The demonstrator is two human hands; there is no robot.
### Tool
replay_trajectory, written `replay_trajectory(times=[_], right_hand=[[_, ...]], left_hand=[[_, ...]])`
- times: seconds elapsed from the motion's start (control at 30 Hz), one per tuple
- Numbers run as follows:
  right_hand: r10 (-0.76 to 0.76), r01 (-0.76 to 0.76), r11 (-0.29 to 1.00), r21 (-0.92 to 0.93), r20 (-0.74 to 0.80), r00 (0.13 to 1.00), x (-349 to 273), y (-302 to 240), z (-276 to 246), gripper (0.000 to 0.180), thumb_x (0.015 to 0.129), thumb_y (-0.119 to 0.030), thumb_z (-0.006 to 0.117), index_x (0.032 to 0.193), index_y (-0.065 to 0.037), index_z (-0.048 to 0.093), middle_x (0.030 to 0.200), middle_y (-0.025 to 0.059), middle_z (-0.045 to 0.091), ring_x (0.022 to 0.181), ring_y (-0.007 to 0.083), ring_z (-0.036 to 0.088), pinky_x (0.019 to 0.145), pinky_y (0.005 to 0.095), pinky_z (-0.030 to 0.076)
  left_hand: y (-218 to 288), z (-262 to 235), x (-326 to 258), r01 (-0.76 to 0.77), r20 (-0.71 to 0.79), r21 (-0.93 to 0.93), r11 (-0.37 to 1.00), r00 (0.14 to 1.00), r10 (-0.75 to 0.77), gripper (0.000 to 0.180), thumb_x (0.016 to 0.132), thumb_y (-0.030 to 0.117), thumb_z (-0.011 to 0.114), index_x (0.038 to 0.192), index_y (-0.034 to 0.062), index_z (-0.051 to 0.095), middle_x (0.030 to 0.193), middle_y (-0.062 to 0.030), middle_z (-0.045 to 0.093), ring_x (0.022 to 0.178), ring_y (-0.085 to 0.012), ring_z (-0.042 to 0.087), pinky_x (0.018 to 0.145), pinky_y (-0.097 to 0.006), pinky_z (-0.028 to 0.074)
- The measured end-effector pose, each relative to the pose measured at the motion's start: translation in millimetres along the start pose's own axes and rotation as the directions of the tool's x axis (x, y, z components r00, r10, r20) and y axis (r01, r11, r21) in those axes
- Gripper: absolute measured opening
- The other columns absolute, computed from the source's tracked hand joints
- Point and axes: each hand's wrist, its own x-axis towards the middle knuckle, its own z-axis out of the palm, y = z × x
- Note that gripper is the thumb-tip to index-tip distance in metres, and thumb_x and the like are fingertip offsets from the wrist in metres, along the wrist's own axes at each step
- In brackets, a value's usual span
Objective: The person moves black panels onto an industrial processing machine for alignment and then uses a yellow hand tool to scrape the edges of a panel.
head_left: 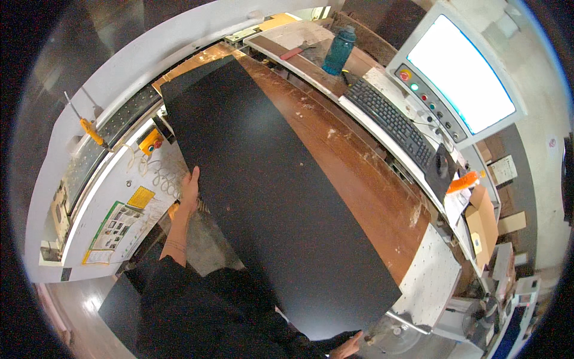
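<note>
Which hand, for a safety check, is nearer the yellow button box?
Left. The left hand is below-right of the yellow box; the right hand is farther, at the black panel's bottom end.

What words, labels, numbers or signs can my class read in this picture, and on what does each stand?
None reads clearly.
Green-edged chart on the white machine side: print too small.
Yellow label beside it: too small.
Screen: glared white, nothing legible.
Keyboard: key markings too small.
Pale paper at right: marks too blurred.
Black panel: no lettering shows.
</note>
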Motion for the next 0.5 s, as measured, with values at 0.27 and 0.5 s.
replay_trajectory(times=[0.27, 0.5], right_hand=[[0.019, -0.017, 0.999, 0.048, -0.053, 0.998, 27.8, 74.1, -149.6, 0.068, 0.092, -0.061, 0.065, 0.085, 0.007, 0.070, 0.075, 0.0075, 0.066, 0.065, 0.0161, 0.052, 0.062, 0.0394, 0.050], [0.046, -0.076, 0.992, -0.102, -0.271, 0.961, 25.5, 197.3, -329.3, 0.083, 0.088, -0.072, 0.059, 0.083, 0.010, 0.070, 0.066, 0.0162, 0.065, 0.062, 0.0236, 0.055, 0.063, 0.0493, 0.047]], left_hand=[[4.8, 37.8, -169.7, 0.213, 0.054, 0.095, 0.972, 0.974, -0.219, 0.058, 0.101, 0.051, 0.058, 0.128, 0.0007, 0.055, 0.121, -0.0078, 0.061, 0.114, -0.0222, 0.057, 0.101, -0.040, 0.043], [-50.9, 70.2, -300.2, 0.352, 0.248, 0.235, 0.906, 0.879, -0.406, 0.061, 0.100, 0.049, 0.060, 0.132, -0.0028, 0.054, 0.122, -0.0092, 0.063, 0.112, -0.0219, 0.060, 0.100, -0.040, 0.045]])
